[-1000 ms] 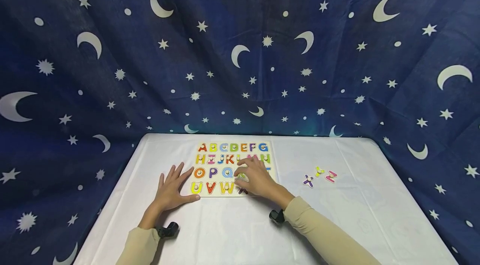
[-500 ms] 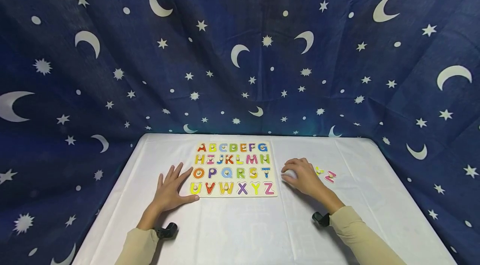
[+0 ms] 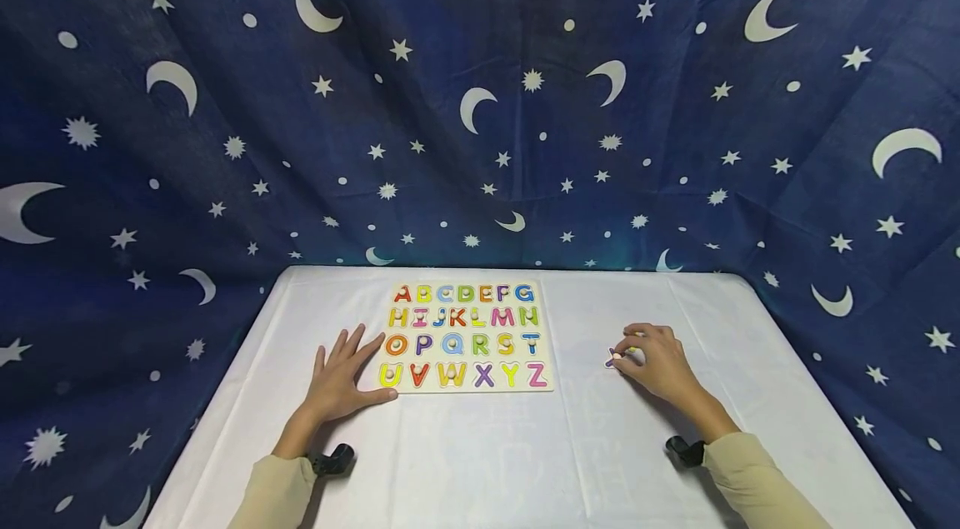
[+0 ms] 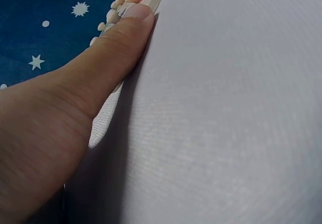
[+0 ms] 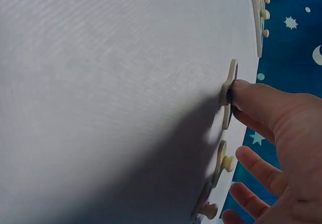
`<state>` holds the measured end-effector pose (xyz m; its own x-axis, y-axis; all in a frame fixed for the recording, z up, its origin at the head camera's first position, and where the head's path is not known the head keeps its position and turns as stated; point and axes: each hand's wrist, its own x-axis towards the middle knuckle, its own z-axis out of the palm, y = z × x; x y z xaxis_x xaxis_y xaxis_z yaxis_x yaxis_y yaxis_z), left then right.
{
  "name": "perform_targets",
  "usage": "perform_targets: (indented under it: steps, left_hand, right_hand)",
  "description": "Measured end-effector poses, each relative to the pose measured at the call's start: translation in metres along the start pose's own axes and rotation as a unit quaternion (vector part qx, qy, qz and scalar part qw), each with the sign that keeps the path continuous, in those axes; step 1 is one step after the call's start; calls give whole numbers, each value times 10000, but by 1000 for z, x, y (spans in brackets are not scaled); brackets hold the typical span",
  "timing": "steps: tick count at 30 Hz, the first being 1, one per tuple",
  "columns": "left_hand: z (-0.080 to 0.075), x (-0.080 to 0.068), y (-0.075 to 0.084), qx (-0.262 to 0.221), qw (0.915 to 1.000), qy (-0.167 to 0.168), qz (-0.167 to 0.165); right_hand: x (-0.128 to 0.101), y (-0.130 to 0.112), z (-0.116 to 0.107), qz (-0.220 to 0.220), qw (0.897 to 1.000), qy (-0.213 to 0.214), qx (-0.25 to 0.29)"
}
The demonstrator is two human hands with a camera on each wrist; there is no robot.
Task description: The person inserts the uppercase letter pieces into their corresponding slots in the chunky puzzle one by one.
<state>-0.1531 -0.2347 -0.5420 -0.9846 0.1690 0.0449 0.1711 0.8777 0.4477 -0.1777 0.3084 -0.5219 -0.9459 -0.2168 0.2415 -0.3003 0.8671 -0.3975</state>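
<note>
A wooden alphabet puzzle board [image 3: 550,354] lies on the white table, its letter pieces carrying round knobs. The printed X, Y and Z places in its front row show no knobs. My left hand [image 3: 337,383] is spread at the board's left side, thumb [image 4: 113,45] along the front edge near the corner. Right of the board, my right hand [image 3: 662,366] pinches the knob of the purple X piece [image 5: 227,116] between thumb and index finger. Beneath the other fingers lie the yellow Y piece [image 5: 220,166] and, beyond it, the Z piece [image 5: 200,201], which the hand hides in the head view.
White cloth covers the table [image 3: 480,462], whose far edge meets a dark blue curtain [image 3: 420,129] with moons and stars. A small black camera is strapped to each wrist.
My right hand has left the board and moved right to the loose letters, now pinching the X piece. The left hand stays in place.
</note>
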Motion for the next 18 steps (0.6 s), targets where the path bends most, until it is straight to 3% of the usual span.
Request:
perform_targets:
  steps: [7,18]
  left_hand:
    - [1,-1,0,-3,10000,44,-11]
    - [1,1,0,-33,10000,-2,-4]
  right_hand:
    - [-3,3,4,-27,9997,210,90]
    - [-3,4,4,167,9995,160,218]
